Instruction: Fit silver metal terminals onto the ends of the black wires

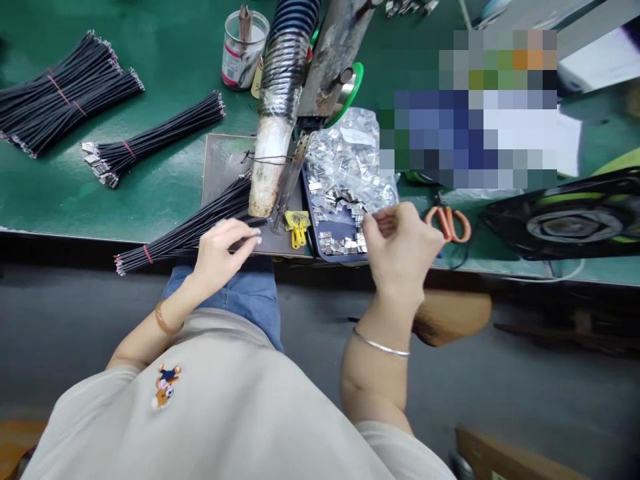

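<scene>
And up at the back, a clear tub (pixel 231 70) is seen standing on the green table (pixel 170 47), something brown (pixel 245 25) propped inside! Over right, an orange-handled tool (pixel 449 224) is laid near the edge; further along, a black unit with a round grille (pixel 565 225) is seen. Down below, a cardboard box (pixel 505 459) is glimpsed, cut off by the frame.

Green table (pixel 150 197), black wire bundles (pixel 160 133), tray (pixel 344 229)

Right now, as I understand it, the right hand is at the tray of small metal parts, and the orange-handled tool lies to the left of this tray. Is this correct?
Not quite: the orange-handled tool lies to the right of the tray, as the head view shows. The right hand is indeed at the tray of small metal parts.
</scene>
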Available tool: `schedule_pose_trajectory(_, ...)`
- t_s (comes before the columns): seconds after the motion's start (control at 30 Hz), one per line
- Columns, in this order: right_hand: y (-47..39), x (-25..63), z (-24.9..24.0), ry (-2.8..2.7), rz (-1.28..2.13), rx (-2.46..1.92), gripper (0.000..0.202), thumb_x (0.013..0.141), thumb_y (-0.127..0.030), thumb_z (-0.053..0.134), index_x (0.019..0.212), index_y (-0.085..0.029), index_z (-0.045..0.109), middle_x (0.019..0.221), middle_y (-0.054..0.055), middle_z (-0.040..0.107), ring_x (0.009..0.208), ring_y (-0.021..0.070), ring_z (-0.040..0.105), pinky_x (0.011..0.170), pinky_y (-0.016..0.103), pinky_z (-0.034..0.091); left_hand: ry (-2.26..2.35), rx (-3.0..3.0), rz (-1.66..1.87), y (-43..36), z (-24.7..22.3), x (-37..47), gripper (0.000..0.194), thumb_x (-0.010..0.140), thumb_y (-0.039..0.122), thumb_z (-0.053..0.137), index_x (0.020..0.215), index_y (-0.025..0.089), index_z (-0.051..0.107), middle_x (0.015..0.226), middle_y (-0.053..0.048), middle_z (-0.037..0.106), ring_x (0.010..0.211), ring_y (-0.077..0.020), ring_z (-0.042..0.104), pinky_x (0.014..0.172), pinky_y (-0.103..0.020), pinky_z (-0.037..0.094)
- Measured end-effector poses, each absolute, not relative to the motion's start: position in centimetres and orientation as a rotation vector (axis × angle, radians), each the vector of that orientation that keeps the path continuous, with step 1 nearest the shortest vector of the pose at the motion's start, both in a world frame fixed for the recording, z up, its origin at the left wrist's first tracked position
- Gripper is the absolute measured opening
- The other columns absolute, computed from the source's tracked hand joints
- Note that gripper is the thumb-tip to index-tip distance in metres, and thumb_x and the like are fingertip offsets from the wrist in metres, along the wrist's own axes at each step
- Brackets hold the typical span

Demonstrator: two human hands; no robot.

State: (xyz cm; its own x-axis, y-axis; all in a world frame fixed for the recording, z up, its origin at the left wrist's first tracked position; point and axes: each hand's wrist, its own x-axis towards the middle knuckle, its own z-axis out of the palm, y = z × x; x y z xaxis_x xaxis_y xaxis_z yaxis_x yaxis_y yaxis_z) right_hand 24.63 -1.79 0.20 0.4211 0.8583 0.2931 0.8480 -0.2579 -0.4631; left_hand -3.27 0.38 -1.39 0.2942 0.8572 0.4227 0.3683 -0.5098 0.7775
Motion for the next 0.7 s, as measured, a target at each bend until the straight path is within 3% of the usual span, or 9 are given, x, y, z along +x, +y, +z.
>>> schedule_pose_trajectory(0.07,-0.2,25.6,-0.4,-1.509,0.014,-2.165,0.023,0.080,-0.021,0.063,0.067,-0.026,0.044,0.068,0.001,0.059,0.064,0.0202,0.055,0.069,0.036,0.040,1.198,2.261,1.084,1.5,-1.8,-3.0,0.013,0.092,0.020,0.064,0.092,0.014,0.075,0.093,-0.009,0.074,0.089,-0.0220,0.064,0.084,-0.037,0.053)
schedule_pose_trajectory(0.17,1.5,26.2,-0.8,-1.593,0.080,-2.182,0.026,0.073,-0.014,0.064,0.063,-0.026,0.043,0.067,0.000,0.054,0.065,0.0193,0.051,0.068,0.034,0.036,1.250,2.468,0.918,2.4,-2.5,-2.7,0.017,0.094,0.018,0.059,0.092,0.014,0.075,0.089,-0.010,0.070,0.087,-0.0237,0.059,0.078,-0.038,0.051)
schedule_pose_trajectory(0.37,1.2,25.1,-0.8,-1.631,0.149,-2.192,0.023,0.068,-0.013,0.063,0.060,-0.024,0.044,0.065,-0.002,0.049,0.061,0.0165,0.045,0.064,0.032,0.030,1.108,2.436,1.216,1.3,-2.7,-3.0,0.023,0.099,0.020,0.053,0.088,0.016,0.072,0.087,-0.007,0.070,0.082,-0.0178,0.059,0.078,-0.032,0.050)
schedule_pose_trajectory(0.57,-0.5,23.1,-1.0,-1.587,0.173,-2.110,0.018,0.067,-0.016,0.060,0.061,-0.024,0.045,0.057,-0.005,0.047,0.058,0.0158,0.048,0.064,0.031,0.035,0.903,2.323,1.253,0.3,-2.1,-2.9,0.020,0.099,0.022,0.055,0.086,0.016,0.068,0.077,-0.005,0.071,0.069,-0.0143,0.062,0.071,-0.028,0.049)
schedule_pose_trajectory(0.7,-2.4,20.0,-0.4,-1.401,0.149,-1.855,0.015,0.076,-0.023,0.060,0.066,-0.024,0.049,0.066,-0.003,0.058,0.056,0.0131,0.050,0.062,0.029,0.045,0.894,2.101,1.162,0.2,-1.5,-2.7,0.018,0.095,0.019,0.057,0.084,0.014,0.070,0.068,-0.002,0.070,0.053,-0.0089,0.055,0.057,-0.022,0.043)
